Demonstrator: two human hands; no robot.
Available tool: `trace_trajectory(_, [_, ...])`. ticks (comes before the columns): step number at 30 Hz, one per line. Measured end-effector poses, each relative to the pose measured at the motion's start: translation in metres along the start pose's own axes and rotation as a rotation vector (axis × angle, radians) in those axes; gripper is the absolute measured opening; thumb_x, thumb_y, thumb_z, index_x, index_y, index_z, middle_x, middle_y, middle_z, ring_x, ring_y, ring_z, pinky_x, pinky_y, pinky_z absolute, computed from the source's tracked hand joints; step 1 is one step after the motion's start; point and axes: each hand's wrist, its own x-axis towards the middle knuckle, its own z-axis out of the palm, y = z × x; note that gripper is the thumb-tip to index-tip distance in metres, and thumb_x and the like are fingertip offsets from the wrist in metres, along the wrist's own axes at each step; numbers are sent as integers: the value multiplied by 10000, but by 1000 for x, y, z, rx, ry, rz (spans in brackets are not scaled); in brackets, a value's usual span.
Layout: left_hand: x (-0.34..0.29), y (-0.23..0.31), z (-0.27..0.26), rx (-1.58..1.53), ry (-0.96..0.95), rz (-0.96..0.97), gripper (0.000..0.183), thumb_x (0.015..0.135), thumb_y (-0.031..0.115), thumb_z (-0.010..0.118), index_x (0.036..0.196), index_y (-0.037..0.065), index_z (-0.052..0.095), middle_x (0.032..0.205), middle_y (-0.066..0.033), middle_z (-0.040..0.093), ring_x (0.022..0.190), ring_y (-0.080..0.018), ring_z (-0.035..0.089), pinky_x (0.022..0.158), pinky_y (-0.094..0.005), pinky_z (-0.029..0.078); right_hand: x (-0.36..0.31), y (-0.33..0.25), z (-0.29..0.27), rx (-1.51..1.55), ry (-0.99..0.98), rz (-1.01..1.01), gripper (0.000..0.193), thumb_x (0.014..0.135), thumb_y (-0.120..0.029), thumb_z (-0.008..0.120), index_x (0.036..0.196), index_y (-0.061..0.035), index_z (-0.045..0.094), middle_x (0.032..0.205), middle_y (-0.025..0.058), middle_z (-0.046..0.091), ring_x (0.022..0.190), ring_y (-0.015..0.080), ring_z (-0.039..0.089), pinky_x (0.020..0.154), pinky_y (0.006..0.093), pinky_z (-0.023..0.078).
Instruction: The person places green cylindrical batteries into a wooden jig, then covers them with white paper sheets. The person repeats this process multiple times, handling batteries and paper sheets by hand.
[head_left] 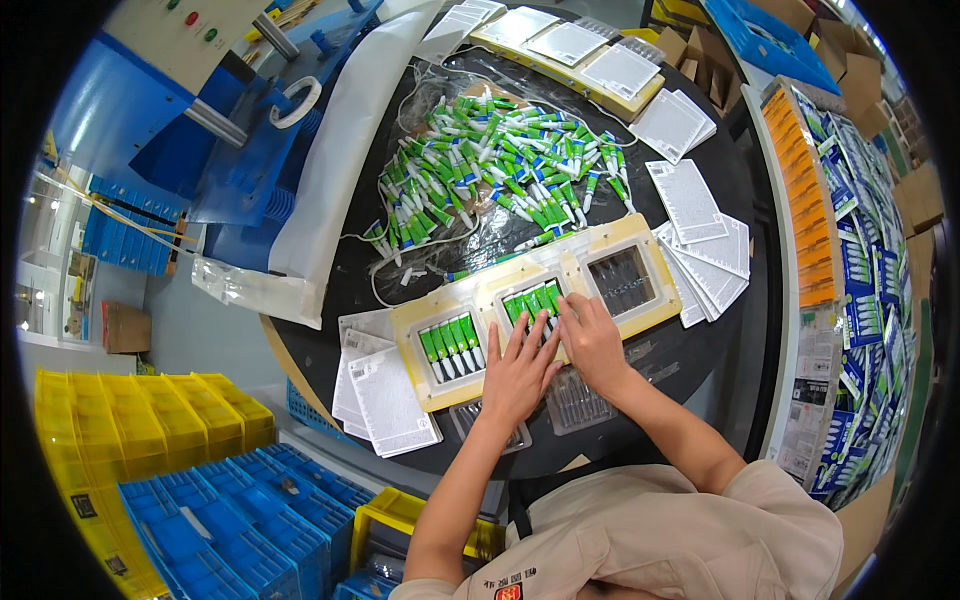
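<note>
Green tubes (524, 301) lie at the spread, ungripping left hand (519, 371) and bent-fingered right hand (594, 345), its grip unclear.

- Tubes (520, 160): green and white, some with blue parts.
- Holding frame (488, 318): pale yellow.
- Cards (395, 405): white, with fine grey print.
- Bench (695, 360): black.
- Yellow crates (140, 425) and blue crates (230, 520): each plain-coloured.
- Machine (110, 110): blue, with red and green buttons (211, 34) on a pale panel (185, 55).
- Shirt (670, 530): beige, with a red emblem (509, 592).
</note>
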Motion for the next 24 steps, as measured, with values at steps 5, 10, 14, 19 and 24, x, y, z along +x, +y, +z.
trace_trajectory(5, [-2, -3, -9, -81, -34, -48, 659, 968, 411, 622, 1535, 128, 442, 1640, -92, 336, 1514, -281, 311, 1232, -578, 174, -1, -3, -9, -59, -78, 107, 393, 881, -112, 633, 1261, -14, 658, 1244, 109, 626, 1100, 272, 588, 1008, 442, 432])
trace_trajectory(10, [8, -9, -16, -114, -121, -129, 732, 954, 454, 626, 1533, 57, 420, 1627, -144, 347, 1518, -274, 308, 1240, -565, 151, 5, 6, -7, -105, -120, -40, 371, 881, -100, 610, 1235, -9, 673, 1320, 104, 626, 1261, 288, 556, 1120, 486, 365])
trace_trajectory(14, [14, -11, -30, -118, -172, -107, 754, 944, 481, 629, 1531, 56, 421, 1623, -149, 352, 1516, -270, 312, 1234, -582, 166, 22, 12, -17, 13, -145, -14, 364, 849, -105, 679, 1199, -5, 687, 1262, 134, 650, 1174, 308, 604, 1037, 472, 438])
trace_trajectory(19, [58, -28, -30, -299, 127, -83, 542, 905, 209, 715, 1401, 58, 555, 1425, -163, 576, 1310, -333, 549, 1169, -558, 326, 95, 81, -17, 144, -35, 395, 174, 872, -197, 740, 909, -36, 685, 906, 152, 665, 765, 327, 655, 704, 439, 536])
trace_trajectory(24, [170, -78, 4, -179, 285, -178, 251, 872, 9, 636, 1120, 31, 674, 1050, -157, 628, 980, -357, 625, 802, -442, 522, 143, 132, 37, -103, -210, 312, 385, 806, -413, 771, 813, -34, 706, 878, 153, 676, 824, 367, 685, 719, 481, 537])
